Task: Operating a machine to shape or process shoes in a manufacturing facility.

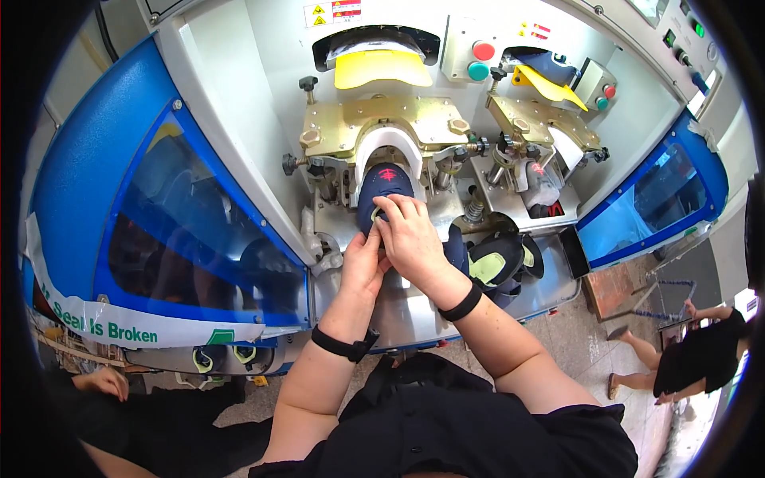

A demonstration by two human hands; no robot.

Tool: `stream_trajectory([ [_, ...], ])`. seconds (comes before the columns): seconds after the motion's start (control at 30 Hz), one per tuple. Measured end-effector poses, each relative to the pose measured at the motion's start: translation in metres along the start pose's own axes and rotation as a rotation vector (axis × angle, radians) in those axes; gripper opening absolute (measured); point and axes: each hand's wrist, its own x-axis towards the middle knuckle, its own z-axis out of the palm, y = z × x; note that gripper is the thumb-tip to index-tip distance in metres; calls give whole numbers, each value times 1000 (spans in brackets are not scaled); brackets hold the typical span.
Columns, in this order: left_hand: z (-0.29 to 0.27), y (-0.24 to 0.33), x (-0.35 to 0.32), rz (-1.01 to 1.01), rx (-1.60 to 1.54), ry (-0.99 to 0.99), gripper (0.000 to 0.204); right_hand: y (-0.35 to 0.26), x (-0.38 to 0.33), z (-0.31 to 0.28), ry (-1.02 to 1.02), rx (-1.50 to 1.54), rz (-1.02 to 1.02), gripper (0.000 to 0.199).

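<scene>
A navy shoe upper (pixel 387 185) sits in the machine's left station, its rounded end toward the white U-shaped pad (pixel 388 142). A red light mark shines on that end. From the near side, my left hand (pixel 365 264) grips the upper's edge with closed fingers. My right hand (pixel 409 234) lies just right of it, fingers bent over the opening and pinching the pale lining. The two hands touch each other, and the near part of the upper is hidden beneath them. Behind the pad stands a brass-coloured clamp plate (pixel 335 127) with black knobs.
More dark uppers with lime lining (pixel 496 267) lie on the metal tray to the right. Beyond them is a second station with a covered form (pixel 542 187). Yellow flaps (pixel 381 70) hang above. Blue doors (pixel 203 239) flank the machine. Other people stand at lower left and far right.
</scene>
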Motion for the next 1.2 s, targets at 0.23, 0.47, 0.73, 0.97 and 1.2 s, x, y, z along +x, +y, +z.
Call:
stream_trajectory([
  [0.23,0,-2,0,24,0,10,35,9,11,-4,-15,-93,-29,44],
  [0.47,3,-10,-4,24,35,160,42,22,18,2,-273,-177,45,64],
  [0.73,2,-22,-11,31,58,205,47,24,17,5,-249,-267,28,57],
  [0.97,1,-29,-9,81,65,221,44,28,12,-2,-174,-205,-46,58],
  [1.2,-9,-34,-4,56,216,323,50,91,-93,-71,117,251,22,14],
])
